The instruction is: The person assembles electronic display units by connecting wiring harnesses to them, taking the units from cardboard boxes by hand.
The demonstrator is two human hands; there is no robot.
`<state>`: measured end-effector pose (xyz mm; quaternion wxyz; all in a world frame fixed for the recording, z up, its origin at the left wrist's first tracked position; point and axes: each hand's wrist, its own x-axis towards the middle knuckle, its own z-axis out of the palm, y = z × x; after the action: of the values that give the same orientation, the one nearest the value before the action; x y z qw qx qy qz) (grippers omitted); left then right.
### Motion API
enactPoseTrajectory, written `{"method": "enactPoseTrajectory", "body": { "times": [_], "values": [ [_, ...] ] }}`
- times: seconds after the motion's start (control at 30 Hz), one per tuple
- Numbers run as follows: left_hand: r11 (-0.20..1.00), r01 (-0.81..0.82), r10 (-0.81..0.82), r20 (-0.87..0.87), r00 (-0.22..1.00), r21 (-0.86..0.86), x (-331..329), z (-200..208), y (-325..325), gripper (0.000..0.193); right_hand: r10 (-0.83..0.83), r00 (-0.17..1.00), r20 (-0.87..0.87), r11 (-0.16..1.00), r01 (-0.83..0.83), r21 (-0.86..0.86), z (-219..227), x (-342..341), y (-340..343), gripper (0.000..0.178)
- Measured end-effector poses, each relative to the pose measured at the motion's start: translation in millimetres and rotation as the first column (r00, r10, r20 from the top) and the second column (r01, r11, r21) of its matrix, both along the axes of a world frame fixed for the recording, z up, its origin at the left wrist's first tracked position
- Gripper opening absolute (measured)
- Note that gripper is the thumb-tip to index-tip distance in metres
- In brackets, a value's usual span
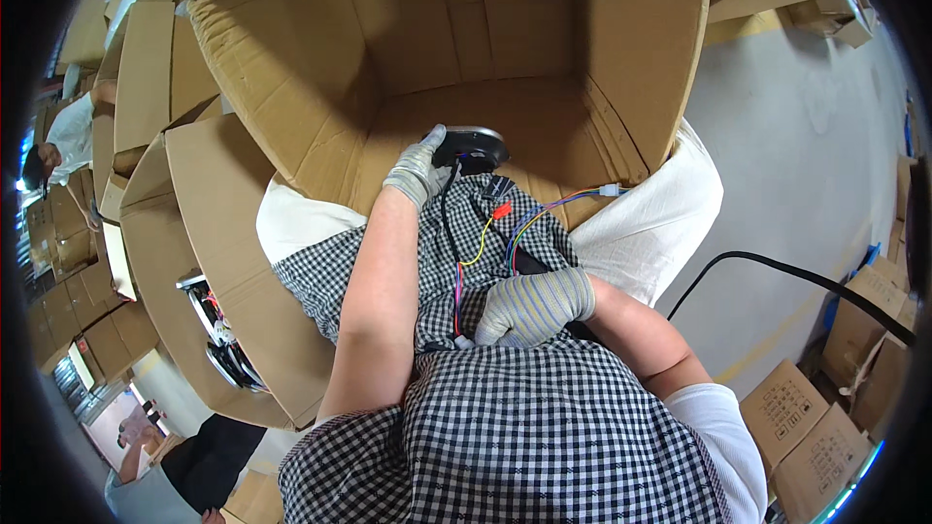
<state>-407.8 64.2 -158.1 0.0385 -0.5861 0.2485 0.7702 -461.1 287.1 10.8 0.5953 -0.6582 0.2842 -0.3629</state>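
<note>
Gripping the left edge of one black housing (490, 147), the gloved left hand (417, 173) is closed on it at the mouth of one large open carton (646, 34). The housing's silver rim faces the carton interior and its wired underside faces the wearer; its long axis runs left to right, dipping slightly rightward. The gloved right hand (537, 311) is curled low over the checked apron (553, 417); whether it clasps anything cannot be told. Counted: one black cable (446, 213) descending from the housing; one yellow wire (485, 245); one red connector (502, 210); two multicoloured wire bundles (568, 200); two white connectors (610, 190), one at upper right, one just beside the right hand.
</note>
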Motion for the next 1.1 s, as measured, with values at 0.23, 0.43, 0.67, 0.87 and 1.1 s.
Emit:
{"method": "enactPoseTrajectory", "body": {
  "times": [0.23, 0.43, 0.67, 0.87, 1.1],
  "values": [
    [0.984, -0.116, 0.131, -0.107, 0.986, 0.139, 10, -4, 27, 0.054, -0.078, 0.997, -0.010, 0.994, 0.077, -0.074, -6, 10, 8, 0.009],
    [0.931, 0.312, -0.322, -0.022, 0.947, -0.187, 7, 13, 53, 0.028, -0.009, 0.995, -0.102, 1.000, 0.007, -0.014, 7, 15, 8, 0.006],
    [0.873, 0.429, -0.449, -0.038, 0.893, -0.231, 19, 19, 53, 0.009, -0.067, 0.995, -0.070, 0.998, 0.066, -0.019, 10, 20, 14, 0.007],
    [0.925, 0.270, -0.308, -0.112, 0.945, -0.269, 34, 29, 44, 0.021, -0.159, 0.986, -0.042, 0.987, 0.158, -0.036, 18, 22, 11, 0.007],
    [0.928, -0.194, -0.167, -0.819, 0.549, -0.319, 57, 83, 13, 0.066, -0.042, 0.999, -0.026, 0.987, 0.045, 0.155, 12, 25, 13, 0.017]
  ]
}}
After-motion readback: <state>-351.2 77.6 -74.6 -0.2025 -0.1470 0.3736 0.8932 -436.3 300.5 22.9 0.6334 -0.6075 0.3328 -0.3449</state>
